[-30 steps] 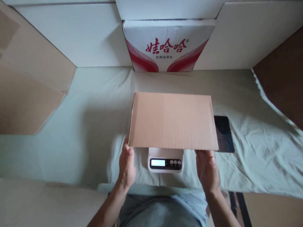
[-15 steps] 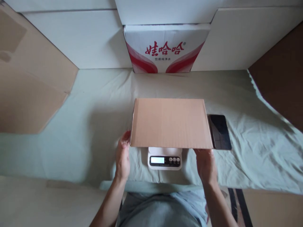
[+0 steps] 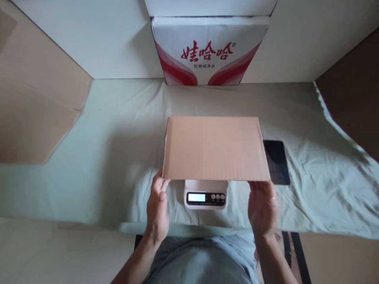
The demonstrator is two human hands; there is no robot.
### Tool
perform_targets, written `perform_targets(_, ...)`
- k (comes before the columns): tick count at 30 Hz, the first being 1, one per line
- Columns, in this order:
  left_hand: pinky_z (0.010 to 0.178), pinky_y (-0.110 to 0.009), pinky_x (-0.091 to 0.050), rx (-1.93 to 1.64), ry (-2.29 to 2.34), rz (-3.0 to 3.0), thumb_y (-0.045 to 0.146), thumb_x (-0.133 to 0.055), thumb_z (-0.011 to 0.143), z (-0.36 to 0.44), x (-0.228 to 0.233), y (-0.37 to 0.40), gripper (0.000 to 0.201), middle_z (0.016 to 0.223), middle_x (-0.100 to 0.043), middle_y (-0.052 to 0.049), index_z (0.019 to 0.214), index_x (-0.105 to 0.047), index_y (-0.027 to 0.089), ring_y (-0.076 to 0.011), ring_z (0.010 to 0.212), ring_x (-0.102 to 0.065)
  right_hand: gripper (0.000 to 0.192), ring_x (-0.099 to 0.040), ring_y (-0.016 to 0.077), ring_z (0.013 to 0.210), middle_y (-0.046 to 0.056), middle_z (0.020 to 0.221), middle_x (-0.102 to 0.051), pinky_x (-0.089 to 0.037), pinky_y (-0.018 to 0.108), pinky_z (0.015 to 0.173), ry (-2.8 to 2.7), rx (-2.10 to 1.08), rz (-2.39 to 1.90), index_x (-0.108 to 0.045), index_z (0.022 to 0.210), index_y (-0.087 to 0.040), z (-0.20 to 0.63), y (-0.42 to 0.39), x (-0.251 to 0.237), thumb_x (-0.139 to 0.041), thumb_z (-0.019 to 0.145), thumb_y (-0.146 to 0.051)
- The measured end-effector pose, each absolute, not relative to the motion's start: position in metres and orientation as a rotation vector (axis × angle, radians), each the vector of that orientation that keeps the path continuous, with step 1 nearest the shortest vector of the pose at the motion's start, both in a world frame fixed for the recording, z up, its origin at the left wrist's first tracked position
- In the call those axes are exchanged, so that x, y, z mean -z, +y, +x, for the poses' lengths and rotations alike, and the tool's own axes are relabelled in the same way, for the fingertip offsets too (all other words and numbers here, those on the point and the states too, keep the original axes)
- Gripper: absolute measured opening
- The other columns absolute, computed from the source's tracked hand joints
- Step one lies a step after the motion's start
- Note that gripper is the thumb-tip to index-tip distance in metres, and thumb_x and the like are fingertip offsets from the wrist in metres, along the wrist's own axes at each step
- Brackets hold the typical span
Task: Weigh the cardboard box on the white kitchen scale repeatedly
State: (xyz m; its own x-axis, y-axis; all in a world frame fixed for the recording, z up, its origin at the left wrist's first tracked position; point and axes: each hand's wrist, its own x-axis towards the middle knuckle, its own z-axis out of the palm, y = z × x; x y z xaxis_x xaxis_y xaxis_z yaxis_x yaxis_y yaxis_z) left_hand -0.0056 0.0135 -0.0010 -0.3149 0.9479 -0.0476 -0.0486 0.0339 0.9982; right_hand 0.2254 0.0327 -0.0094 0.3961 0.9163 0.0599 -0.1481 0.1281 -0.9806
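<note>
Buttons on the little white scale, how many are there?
3, round and grey, in a row on the white kitchen scale, right of its lit display. The flat brown cardboard box may hide others.

A pale green cloth (image 3: pixel 89 157), creased and rumpled toward the right, covers the desk. White boards (image 3: pixel 97 39) stand along the far side as a wall, with a white carton (image 3: pixel 210 51) printed in red set upright at their middle. Brown cardboard sheets (image 3: pixel 32 106) lean in on the left, and a darker brown panel (image 3: pixel 352 106) closes the right. The light is dim and soft
</note>
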Motion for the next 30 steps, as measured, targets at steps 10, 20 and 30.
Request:
perform_targets(10, 0.112, -0.043, -0.034, -1.606, 1.297, 1.169, 0.051, -0.043, 0.089, 0.002, -0.012, 0.095, 0.041, 0.13, -0.054, -0.006, 0.121, -0.053, 0.027, -0.0237, 0.128, -0.047, 0.038, -0.05, 0.0228, 0.122, 0.003, 0.121, -0.06, -0.032, 0.044, 0.111, -0.919, -0.92, -1.017, -0.063, 0.11, -0.031, 0.22, 0.098, -0.014, -0.049, 0.081, -0.052)
perform_targets(20, 0.11, -0.044, -0.034, -1.431, 1.397, 1.138, 0.054, -0.04, 0.09, -0.001, 0.029, 0.131, 0.046, 0.134, -0.053, -0.01, 0.124, -0.05, 0.025, -0.0236, 0.128, -0.047, 0.054, -0.041, 0.0241, 0.138, 0.005, 0.142, -0.05, -0.024, 0.049, 0.118, -1.037, -1.01, -1.202, -0.052, 0.128, -0.028, 0.223, 0.12, 0.023, -0.047, 0.083, -0.057)
perform_targets(30, 0.112, -0.041, -0.033, -1.438, 1.375, 0.909, 0.053, -0.043, 0.089, -0.018, 0.047, 0.138, 0.053, 0.149, -0.043, -0.007, 0.137, -0.042, 0.031, -0.0218, 0.138, -0.04, 0.042, -0.056, 0.0227, 0.121, 0.005, 0.127, -0.062, -0.036, 0.049, 0.109, -0.776, -1.092, -1.248, -0.059, 0.115, -0.028, 0.236, 0.13, 0.039, -0.047, 0.084, -0.054)
